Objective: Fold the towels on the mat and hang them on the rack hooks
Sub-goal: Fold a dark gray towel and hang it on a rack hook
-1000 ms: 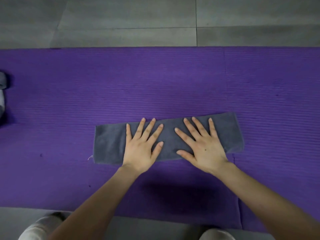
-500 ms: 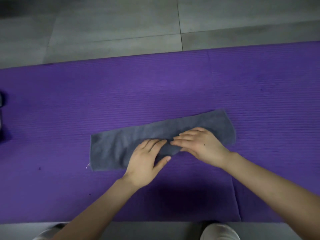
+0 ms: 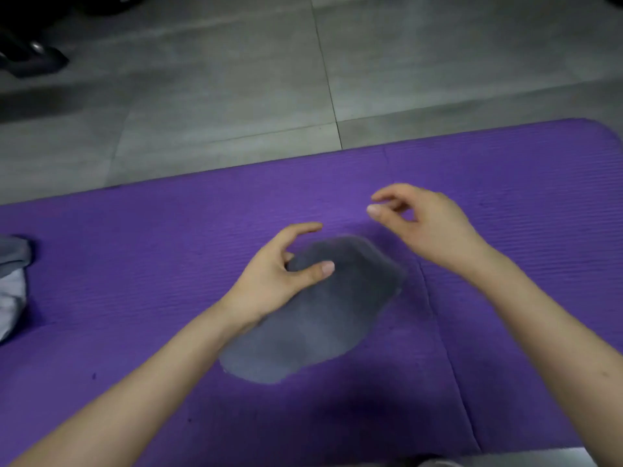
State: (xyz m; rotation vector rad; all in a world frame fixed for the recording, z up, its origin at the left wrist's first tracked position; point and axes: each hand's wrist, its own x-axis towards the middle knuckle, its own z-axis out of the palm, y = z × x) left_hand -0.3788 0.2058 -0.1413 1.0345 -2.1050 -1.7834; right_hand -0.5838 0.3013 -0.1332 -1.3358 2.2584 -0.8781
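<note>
A dark grey towel (image 3: 323,318), motion-blurred, sits in the middle of the purple mat (image 3: 135,264) as a short, bunched shape slanting from near left to far right. My left hand (image 3: 279,274) grips its far end, thumb on top and fingers curled over the edge. Whether the towel hangs lifted or lies on the mat I cannot tell. My right hand (image 3: 421,224) hovers above the mat to the right of the towel, fingers loosely curled, holding nothing. No rack is in view.
More grey and pale cloth (image 3: 11,281) lies at the mat's left edge. Grey floor tiles (image 3: 236,79) stretch beyond the mat. Dark objects (image 3: 30,59) stand at the top left corner. The mat's rounded corner (image 3: 603,133) is at the far right.
The towel was a long flat strip under both hands; now it is shorter and bunched in my left hand's grip. My right hand has lifted off to the right. The view tilted up.
</note>
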